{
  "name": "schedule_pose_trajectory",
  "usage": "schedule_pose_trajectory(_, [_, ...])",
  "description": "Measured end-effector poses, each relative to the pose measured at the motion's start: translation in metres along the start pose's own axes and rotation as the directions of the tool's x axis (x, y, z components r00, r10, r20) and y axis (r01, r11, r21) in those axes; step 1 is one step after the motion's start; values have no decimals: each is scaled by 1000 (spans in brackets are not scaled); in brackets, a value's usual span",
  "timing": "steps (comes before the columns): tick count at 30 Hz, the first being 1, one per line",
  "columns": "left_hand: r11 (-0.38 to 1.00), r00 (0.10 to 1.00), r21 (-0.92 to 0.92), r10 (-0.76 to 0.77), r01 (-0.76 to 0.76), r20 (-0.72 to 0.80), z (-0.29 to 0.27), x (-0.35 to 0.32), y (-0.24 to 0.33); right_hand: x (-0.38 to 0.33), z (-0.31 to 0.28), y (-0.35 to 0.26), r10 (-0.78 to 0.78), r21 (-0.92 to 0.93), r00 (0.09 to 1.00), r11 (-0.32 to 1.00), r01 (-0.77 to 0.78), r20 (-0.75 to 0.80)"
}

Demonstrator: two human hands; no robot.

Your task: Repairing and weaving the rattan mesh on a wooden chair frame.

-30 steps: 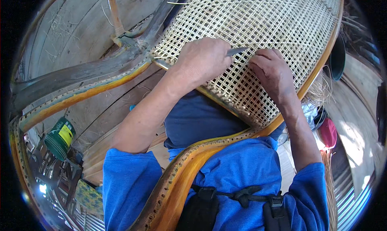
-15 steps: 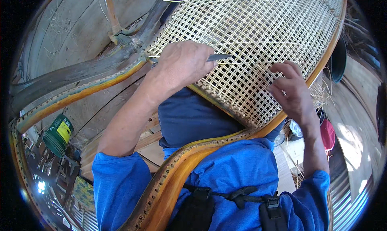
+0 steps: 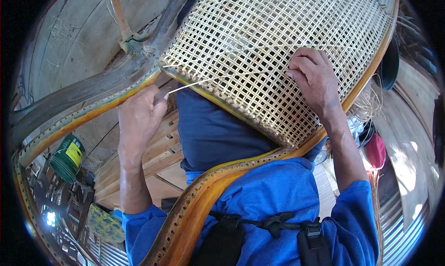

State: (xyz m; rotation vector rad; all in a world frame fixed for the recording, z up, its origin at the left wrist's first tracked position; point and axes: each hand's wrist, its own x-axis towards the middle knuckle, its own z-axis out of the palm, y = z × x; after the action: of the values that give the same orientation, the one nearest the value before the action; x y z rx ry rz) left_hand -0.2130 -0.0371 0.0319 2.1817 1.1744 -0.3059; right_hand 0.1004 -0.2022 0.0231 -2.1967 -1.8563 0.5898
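A woven cane panel (image 3: 241,38) in an open lattice lies over my lap, inside a curved wooden frame (image 3: 204,192) with a row of small holes along its edge. My left hand (image 3: 141,120) is closed to the left of the panel's near edge. From its thumb and fingertips a thin pale cane strand (image 3: 208,80) runs taut over the lattice to my right hand (image 3: 315,78). That hand pinches the strand just above the weave, its fingers bent. No knife shows now; my left palm is hidden.
A dark green bucket (image 3: 67,158) with a yellow label stands at the left. Beyond it, a grey curved wooden rail (image 3: 83,87) meets the frame. Loose cane strands (image 3: 366,106) and a red cloth-like thing (image 3: 375,152) lie at the right. A dark bucket (image 3: 389,66) sits behind the panel's right edge.
My left hand has moved left and down off the panel, drawing the strand out. The knife it held is out of sight. My right hand has risen slightly left and closed on the strand.
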Motion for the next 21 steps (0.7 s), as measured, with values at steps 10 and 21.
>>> schedule_pose_trajectory(10, [988, 992, -87, -127, 127, 1, -24, -17, -11, 5, 0, 8, 175, 221, 984, 961, -168, -13])
schedule_pose_trajectory(21, [888, 969, -405, 245, -215, 21, -68, -19, 52, 24, -27, -95, -309, 492, 942, 845, 208, 132])
